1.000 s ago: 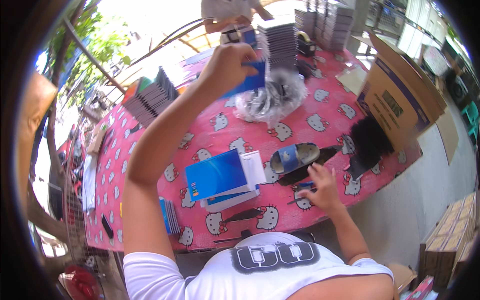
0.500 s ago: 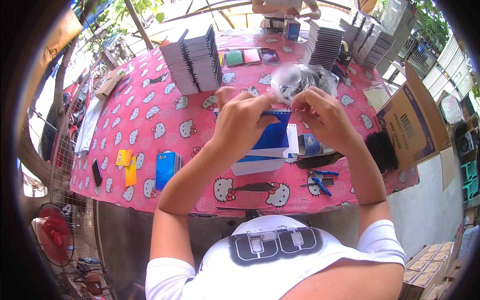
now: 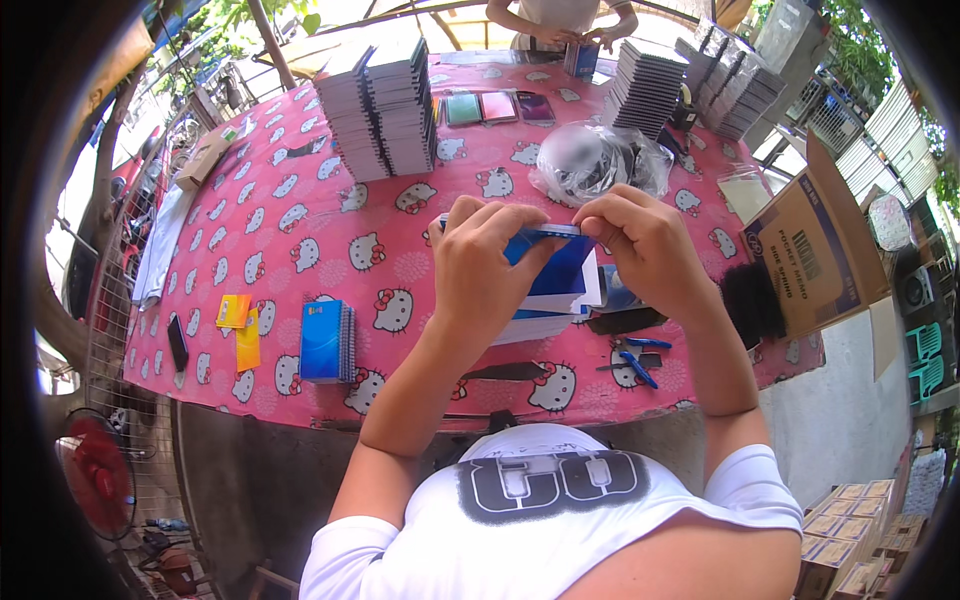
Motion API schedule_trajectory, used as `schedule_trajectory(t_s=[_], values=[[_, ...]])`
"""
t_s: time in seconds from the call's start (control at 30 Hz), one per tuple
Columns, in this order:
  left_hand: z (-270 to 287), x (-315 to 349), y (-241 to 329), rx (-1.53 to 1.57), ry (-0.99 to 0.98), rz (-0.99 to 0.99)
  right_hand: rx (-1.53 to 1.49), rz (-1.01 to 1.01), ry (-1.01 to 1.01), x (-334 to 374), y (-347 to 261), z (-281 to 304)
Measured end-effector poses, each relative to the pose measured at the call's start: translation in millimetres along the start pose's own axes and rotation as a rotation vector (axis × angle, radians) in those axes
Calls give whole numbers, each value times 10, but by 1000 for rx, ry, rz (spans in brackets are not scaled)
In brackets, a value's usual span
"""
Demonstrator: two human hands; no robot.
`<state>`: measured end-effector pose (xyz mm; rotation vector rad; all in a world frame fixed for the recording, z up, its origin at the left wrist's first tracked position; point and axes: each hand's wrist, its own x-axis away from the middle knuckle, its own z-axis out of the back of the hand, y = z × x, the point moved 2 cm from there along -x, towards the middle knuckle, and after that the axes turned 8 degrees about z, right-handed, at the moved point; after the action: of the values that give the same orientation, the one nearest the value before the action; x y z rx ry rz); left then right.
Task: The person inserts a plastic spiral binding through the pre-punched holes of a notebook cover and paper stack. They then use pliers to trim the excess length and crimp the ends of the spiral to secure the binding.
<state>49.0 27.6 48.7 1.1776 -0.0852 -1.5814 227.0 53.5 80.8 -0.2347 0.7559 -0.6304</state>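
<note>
My left hand (image 3: 482, 250) grips a blue-covered notebook (image 3: 565, 280) along its upper edge, thumb on the near side and fingers behind. The notebook is tilted up, so a row of small holes or coils shows along that edge. At the edge's right end, my right hand (image 3: 640, 235) is closed in a pinch against the corner; whatever its fingertips hold is too small to make out. Below the notebook lies a stack of white-paged pads (image 3: 535, 328). Blue-handled pliers (image 3: 638, 368) rest near my right forearm.
Blue spiral notebooks (image 3: 325, 340), yellow-orange booklets (image 3: 240, 325) and a phone (image 3: 178, 342) lie left. Tall notebook stacks (image 3: 385, 115), (image 3: 645, 90) stand farther back. A plastic-wrapped bundle (image 3: 600, 165) sits beyond my hands, an open carton (image 3: 815, 245) right. Another person (image 3: 560, 25) handles a box opposite.
My left fingers have closed round the notebook's upper edge, which is now tipped toward me. My right hand stays at the corner, its fingers pinched closer together. The view has shifted slightly.
</note>
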Motion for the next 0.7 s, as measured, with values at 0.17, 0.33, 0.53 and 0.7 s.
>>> schedule_trajectory(t_s=[0.17,0.33,0.53,0.7], values=[[-27,14,-56,13,-23,15,77,42,3,-19,-80,-32],[-21,19,-59,10,-17,14,-24,3,75,-25,-105,-24],[-39,62,-38,20,-3,-8,-57,-81,189,46,-132,-136],[-4,23,-73,40,-24,-35,24,-11,85,49,126,-2]])
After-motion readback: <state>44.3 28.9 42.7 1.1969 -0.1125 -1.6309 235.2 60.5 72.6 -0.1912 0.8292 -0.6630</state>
